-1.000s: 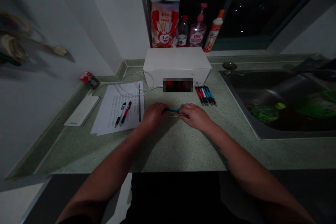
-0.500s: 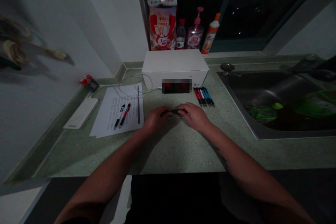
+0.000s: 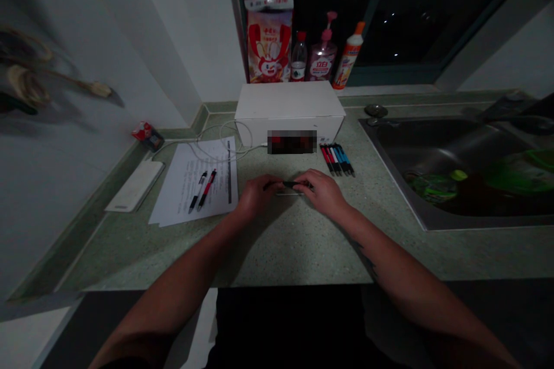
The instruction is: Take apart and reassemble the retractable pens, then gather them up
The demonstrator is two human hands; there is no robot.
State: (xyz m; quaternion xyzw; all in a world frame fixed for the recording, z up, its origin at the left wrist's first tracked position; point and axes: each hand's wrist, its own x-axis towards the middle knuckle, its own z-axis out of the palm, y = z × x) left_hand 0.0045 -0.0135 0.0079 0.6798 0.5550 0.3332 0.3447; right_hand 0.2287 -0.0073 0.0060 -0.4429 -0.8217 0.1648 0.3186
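Over the middle of the countertop, a slim black pen [image 3: 289, 184] lies level between my two hands, its ends covered by fingers. My left hand [image 3: 260, 193] pinches its left end, and my right hand [image 3: 320, 189] pinches the right end. Just under the pen, a thin pale-edged piece [image 3: 291, 194] shows on the counter; I cannot make out what it is. A row of several red, white and blue pens [image 3: 336, 159] lies beyond my right hand. To the left, a white-and-black pen [image 3: 198, 192] and a red-and-black pen [image 3: 207, 190] rest on printed sheets [image 3: 177, 184].
A white box [image 3: 289, 109] stands at the back, with a blurred-out dark device [image 3: 292, 142] before it. A cable [image 3: 244, 155] runs left to a white power bank [image 3: 135, 187]. The steel sink [image 3: 433, 222] is at right. Bottles [image 3: 320, 60] and a bag [image 3: 269, 46] stand behind.
Both hands stay in nearly the same place, still pinching the pen. The pen looks slightly shifted between the fingers, and the whole view has moved a touch.
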